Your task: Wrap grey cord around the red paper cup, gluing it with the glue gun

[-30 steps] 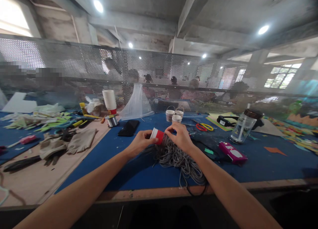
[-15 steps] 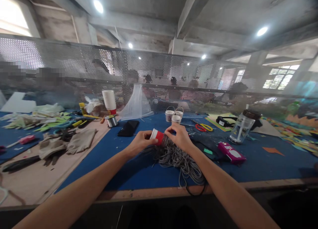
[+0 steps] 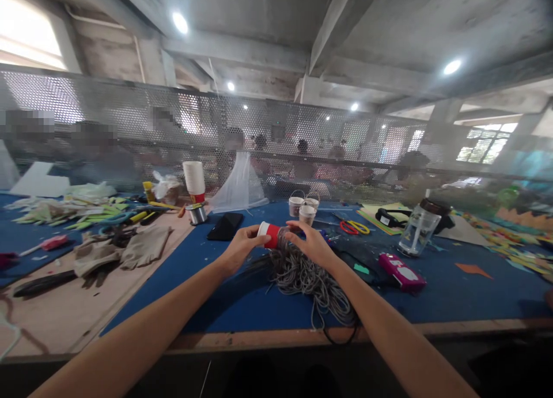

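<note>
A red paper cup with a white rim (image 3: 268,235) lies tilted on its side in my left hand (image 3: 242,245), which is closed round its rim end. Grey cord (image 3: 283,239) is wrapped round the cup's other end. My right hand (image 3: 313,245) has thumb and forefinger curved at that corded end, on the cord; the exact grip is partly hidden. Below both hands a loose heap of grey cord (image 3: 311,280) spreads over the blue table mat (image 3: 194,306) towards the front edge.
Small handled buckets (image 3: 307,215) stand behind my hands. A black phone (image 3: 225,226), a wire spool (image 3: 197,213) and stacked paper cups (image 3: 194,179) are left. Scissors (image 3: 354,227), a purple box (image 3: 401,272) and a clear bottle (image 3: 418,231) sit right. Gloves (image 3: 144,247) lie far left.
The cup has shifted slightly left and up in my left hand. My right hand's fingers have spread from a tighter pinch and reach further over the corded end.
</note>
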`<move>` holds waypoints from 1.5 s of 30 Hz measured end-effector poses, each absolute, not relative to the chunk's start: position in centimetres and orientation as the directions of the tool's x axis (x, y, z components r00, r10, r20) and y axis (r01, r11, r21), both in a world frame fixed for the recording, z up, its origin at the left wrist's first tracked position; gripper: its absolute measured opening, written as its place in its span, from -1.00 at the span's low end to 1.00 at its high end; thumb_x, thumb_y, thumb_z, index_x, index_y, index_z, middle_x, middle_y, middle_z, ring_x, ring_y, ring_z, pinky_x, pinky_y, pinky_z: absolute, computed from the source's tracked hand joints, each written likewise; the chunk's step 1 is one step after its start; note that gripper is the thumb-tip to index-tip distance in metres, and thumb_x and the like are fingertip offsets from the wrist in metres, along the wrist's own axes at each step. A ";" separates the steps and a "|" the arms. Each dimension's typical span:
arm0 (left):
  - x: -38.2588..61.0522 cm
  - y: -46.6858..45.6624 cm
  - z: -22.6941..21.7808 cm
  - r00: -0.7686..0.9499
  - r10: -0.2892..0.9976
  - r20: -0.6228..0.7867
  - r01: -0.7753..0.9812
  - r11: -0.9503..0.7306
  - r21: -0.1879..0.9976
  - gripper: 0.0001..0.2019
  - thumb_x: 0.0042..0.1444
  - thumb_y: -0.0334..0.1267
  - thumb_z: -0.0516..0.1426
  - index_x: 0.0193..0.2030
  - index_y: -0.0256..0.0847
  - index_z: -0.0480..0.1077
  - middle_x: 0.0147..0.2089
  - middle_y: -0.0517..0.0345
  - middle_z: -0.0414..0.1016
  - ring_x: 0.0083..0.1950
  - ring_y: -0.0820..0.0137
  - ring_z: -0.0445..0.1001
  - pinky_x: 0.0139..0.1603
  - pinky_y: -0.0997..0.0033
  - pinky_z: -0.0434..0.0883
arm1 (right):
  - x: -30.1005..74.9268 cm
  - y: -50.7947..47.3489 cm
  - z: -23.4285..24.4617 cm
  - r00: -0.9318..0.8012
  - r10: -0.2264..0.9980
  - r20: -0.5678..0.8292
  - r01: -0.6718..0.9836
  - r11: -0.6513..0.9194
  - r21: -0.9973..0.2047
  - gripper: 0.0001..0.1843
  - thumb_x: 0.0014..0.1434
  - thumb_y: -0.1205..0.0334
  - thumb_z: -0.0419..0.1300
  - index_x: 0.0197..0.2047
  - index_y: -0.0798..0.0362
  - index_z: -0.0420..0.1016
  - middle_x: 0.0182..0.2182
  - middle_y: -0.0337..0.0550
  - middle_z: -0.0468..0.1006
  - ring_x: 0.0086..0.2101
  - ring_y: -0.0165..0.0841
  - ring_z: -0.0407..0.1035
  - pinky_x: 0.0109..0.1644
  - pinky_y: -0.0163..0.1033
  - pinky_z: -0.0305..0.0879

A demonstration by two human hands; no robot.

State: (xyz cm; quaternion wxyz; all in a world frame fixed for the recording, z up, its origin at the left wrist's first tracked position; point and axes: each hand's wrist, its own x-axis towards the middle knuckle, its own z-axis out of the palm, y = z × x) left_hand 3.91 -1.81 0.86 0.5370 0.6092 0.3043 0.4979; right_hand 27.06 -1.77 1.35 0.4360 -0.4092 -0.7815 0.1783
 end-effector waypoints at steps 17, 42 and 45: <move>3.8 -1.2 0.7 0.333 0.925 0.184 -0.313 -0.075 0.947 -0.70 -0.04 -0.18 0.39 -0.19 -0.33 0.62 -0.26 -0.02 0.64 -0.29 0.35 0.53 -0.12 0.38 0.43 | 26.5 -1.8 0.7 -0.351 0.728 0.588 0.510 0.676 -0.532 -0.38 0.09 0.15 0.41 0.20 -0.01 0.39 0.11 -0.03 0.52 0.08 -0.19 0.43 0.24 -0.04 0.27; 3.4 -0.3 0.6 0.157 0.967 0.201 -0.348 -0.136 0.927 -0.67 -0.09 -0.13 0.40 -0.23 -0.32 0.63 -0.27 -0.01 0.64 -0.30 0.36 0.52 -0.18 0.38 0.43 | 27.4 -1.6 1.5 -0.283 0.679 0.677 0.554 0.692 -0.463 -0.72 0.34 0.14 0.10 -0.33 0.03 0.55 -0.30 -0.12 0.60 -0.22 -0.30 0.48 -0.04 -0.22 0.35; 3.5 -0.4 0.7 0.129 0.970 0.206 -0.366 -0.147 0.919 -0.68 -0.11 -0.15 0.41 -0.25 -0.33 0.63 -0.29 0.01 0.63 -0.33 0.39 0.49 -0.21 0.40 0.41 | 29.5 -0.5 1.2 -0.140 0.706 0.695 0.783 0.508 -0.358 -0.78 0.33 0.15 0.11 -0.26 0.03 0.54 -0.26 -0.09 0.58 -0.22 -0.27 0.46 -0.08 -0.21 0.34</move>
